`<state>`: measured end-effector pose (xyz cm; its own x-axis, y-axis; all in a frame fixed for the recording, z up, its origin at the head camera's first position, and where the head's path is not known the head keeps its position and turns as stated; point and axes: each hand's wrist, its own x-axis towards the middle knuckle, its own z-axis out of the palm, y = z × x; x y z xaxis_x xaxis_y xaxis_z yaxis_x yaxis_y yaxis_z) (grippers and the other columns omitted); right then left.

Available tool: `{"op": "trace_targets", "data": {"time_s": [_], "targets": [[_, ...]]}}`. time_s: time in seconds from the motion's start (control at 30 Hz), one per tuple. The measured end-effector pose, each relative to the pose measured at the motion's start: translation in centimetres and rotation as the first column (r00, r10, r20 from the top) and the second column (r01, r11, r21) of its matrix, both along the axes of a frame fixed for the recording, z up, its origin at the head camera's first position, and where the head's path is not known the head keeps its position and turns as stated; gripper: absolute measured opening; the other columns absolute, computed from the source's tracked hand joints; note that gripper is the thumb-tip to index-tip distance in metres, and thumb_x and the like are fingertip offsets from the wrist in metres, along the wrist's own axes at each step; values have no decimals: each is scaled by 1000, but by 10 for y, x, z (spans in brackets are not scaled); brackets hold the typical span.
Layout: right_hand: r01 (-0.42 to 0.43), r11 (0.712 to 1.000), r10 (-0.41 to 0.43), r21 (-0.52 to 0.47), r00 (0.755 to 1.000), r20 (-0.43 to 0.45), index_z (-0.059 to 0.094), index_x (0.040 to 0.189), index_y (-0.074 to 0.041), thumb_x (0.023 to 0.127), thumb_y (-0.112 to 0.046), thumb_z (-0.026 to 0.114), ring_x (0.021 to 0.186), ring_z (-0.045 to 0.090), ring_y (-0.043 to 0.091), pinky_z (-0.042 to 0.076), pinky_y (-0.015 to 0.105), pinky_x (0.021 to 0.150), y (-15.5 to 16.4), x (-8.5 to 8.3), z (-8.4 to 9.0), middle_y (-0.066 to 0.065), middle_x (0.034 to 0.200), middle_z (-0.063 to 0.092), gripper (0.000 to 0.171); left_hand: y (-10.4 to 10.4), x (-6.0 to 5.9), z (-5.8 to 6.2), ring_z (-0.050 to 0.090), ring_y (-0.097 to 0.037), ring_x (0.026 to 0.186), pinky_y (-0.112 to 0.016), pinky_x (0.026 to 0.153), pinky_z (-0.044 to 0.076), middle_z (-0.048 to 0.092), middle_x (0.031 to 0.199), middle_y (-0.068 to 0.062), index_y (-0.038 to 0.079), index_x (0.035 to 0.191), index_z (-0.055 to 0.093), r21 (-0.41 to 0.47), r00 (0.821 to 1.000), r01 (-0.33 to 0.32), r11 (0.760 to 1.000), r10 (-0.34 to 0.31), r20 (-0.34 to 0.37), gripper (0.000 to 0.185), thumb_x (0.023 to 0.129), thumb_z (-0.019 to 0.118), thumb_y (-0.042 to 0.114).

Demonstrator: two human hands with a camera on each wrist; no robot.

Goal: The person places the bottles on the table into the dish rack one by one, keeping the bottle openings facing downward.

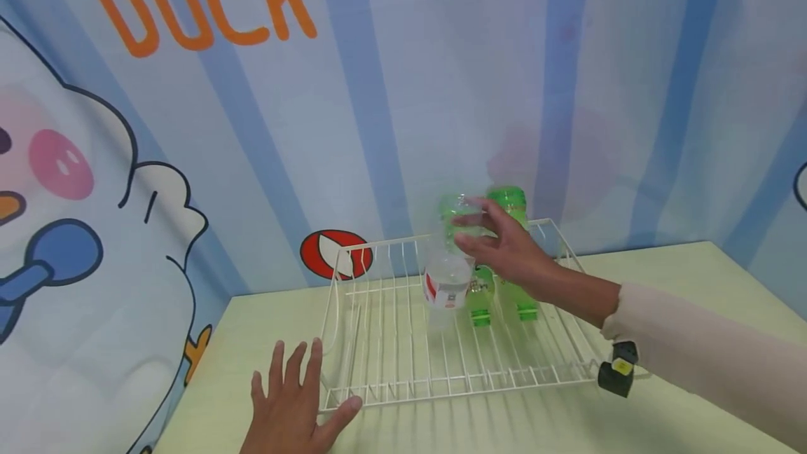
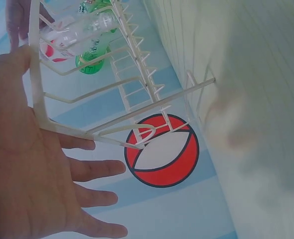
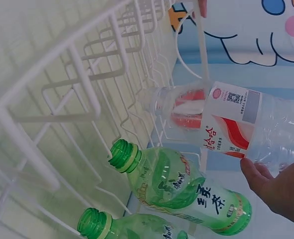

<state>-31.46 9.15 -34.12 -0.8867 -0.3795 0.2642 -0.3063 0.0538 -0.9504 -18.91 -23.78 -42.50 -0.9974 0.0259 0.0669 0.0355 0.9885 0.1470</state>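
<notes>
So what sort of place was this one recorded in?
Probably a staged recording corner, not a real kitchen: a cartoon backdrop lettered DUCK, a pale green table, and a white wire rack with bottles, which the left hand touches.

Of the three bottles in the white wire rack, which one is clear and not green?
The clear bottle with the red and white label, leftmost of the three. The right hand touches it. The two green bottles lie beside it, to its right in the wire rack.

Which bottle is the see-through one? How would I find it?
Look at the white wire rack on the pale green table. Three bottles lie in it, and the right hand touches the left one. That clear bottle has a red-and-white label; the two green bottles beside it don't.
</notes>
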Motion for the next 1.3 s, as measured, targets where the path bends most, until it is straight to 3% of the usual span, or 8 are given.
{"op": "trace_targets", "data": {"time_s": [0.23,0.43,0.63,0.8,1.03,1.2,1.3], "targets": [[14,1000,-14,7,1000,17,20,158,-17,101,-19,60,132,48,42,48,57,97,-8,-14,-7,19,150,43,69,1,-1,0,17,-54,141,-81,102,12,40,147,-27,2,152,36,-1,1000,5,1000,-5,19,105,83,49,80],[25,998,-27,53,999,31,17,159,-28,100,-25,62,125,54,43,52,55,92,-16,-24,-9,20,147,44,74,0,-2,1,16,-55,142,-81,102,10,39,147,-28,2,153,34,-1,999,1,1000,-1,49,106,83,48,81],[26,991,-22,129,999,-32,22,157,-32,100,-30,62,119,59,43,52,55,91,-22,-35,-8,23,140,49,69,-1,-1,0,14,-55,142,-81,103,9,38,149,-29,2,154,33,0,997,-17,1000,17,75,108,82,48,81],[10,979,5,203,997,-72,29,153,-27,100,-31,62,125,55,43,47,61,95,-25,-46,-1,21,142,49,62,-1,-2,1,14,-55,142,-80,103,9,37,149,-28,1,154,31,13,996,-22,1000,20,92,108,83,50,80],[50,960,-9,275,989,-150,38,149,-17,98,-30,65,132,48,40,49,56,97,-29,-61,4,11,150,42,59,0,-2,2,15,-54,142,-79,104,10,37,149,-28,2,154,30,25,995,-17,1000,14,98,106,84,54,76],[113,925,-11,363,962,-272,42,147,-8,97,-31,66,136,42,37,41,55,105,-36,-68,8,10,150,41,60,-1,-2,1,15,-53,143,-79,105,10,38,149,-27,2,155,30,31,996,-15,999,12,91,107,83,53,78],[165,887,-13,432,942,-334,44,146,-7,97,-34,66,138,39,34,37,55,108,-41,-73,10,11,149,41,60,-1,-1,1,15,-53,143,-79,105,10,38,149,-27,2,155,30,33,996,-18,999,15,93,107,83,52,79]]}}
